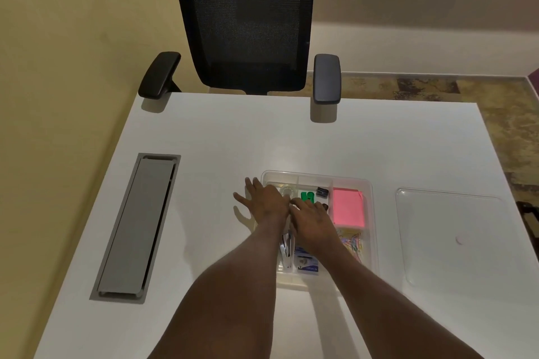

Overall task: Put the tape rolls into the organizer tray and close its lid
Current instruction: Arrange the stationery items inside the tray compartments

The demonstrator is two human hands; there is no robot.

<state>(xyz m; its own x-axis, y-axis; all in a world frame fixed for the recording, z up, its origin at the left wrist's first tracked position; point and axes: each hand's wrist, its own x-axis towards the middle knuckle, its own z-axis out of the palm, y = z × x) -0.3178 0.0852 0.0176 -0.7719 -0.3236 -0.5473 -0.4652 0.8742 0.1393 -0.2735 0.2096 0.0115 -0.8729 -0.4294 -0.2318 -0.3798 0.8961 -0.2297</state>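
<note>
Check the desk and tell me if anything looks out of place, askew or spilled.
Nothing is spilled or damaged. The clear lid lies flat on the white desk, apart from the organizer tray and to its right, so the tray is open. Both the left hand and right hand are over the tray's left compartments.

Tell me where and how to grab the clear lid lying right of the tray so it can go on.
Grip the clear lid at its left edge, the side nearest the organizer tray, probably with the right hand. It lies flat on the table, so thumb on top and fingertips hooked under the rim; sliding it first may help lift that edge.
</note>
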